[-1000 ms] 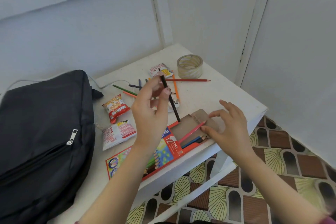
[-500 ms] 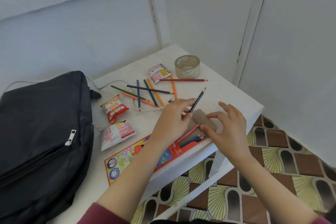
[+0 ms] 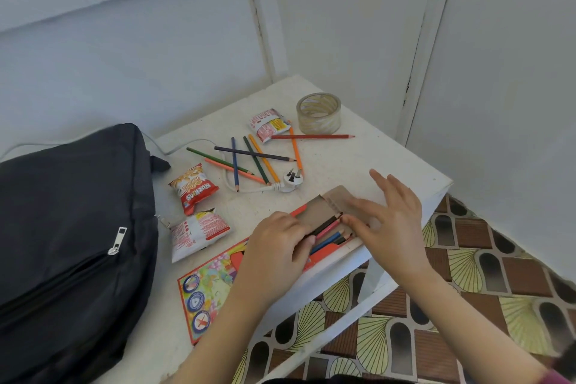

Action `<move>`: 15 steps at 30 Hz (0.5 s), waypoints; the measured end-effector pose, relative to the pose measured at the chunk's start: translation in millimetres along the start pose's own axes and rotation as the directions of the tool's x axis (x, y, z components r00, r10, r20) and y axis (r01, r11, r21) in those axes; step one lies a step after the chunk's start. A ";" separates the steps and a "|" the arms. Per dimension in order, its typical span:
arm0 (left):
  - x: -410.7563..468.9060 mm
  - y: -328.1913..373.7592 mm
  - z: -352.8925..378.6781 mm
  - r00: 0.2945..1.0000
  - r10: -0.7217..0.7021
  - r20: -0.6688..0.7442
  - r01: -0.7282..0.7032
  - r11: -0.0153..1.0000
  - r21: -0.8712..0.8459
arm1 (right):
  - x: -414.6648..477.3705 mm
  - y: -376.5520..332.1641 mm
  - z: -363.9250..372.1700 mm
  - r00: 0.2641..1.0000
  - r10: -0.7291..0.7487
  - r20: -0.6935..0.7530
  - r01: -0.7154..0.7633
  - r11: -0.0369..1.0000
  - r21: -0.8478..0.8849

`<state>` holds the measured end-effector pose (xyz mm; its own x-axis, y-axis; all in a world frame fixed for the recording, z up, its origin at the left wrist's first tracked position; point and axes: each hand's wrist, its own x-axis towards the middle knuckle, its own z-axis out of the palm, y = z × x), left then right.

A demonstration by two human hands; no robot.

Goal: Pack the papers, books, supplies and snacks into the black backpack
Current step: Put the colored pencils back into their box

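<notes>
The left hand [image 3: 277, 246] pinches a dark pencil [image 3: 324, 225] into the pencil box [image 3: 218, 271] on the counter [image 3: 358, 165]; the right hand [image 3: 386, 221], fingers spread, pins its flap [image 3: 339, 196] open; the black backpack [image 3: 68, 227] waits zipped alongside.

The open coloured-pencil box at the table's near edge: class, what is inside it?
Inside the flat red cardboard pencil box, tips of black, pink and blue pencils show at its open end. The left hand and the box cover their shafts, so the full count is hidden.
</notes>
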<state>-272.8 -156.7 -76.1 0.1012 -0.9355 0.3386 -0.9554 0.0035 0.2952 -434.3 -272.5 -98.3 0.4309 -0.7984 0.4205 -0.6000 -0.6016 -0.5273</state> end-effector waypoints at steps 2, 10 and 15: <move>-10.8 -0.2 1.8 1.000 -0.012 -0.023 0.012 1.000 -0.006 | -2.9 0.2 2.2 0.999 -0.042 0.012 0.042 0.999 -0.021; -10.6 -7.5 2.6 0.997 -0.030 -0.076 0.032 0.999 0.023 | -13.3 -5.5 2.6 0.971 -0.208 0.122 0.205 0.978 0.034; 10.0 -22.1 -14.9 0.983 -0.135 -0.123 0.123 0.988 -0.097 | 31.8 -16.4 -8.7 0.989 -0.109 0.104 0.074 0.952 0.296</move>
<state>-246.5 -160.9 -65.9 0.2623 -0.8768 0.4031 -0.9042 -0.0774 0.4200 -416.7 -287.8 -69.8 0.5613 -0.7264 0.3965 -0.3404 -0.6394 -0.6894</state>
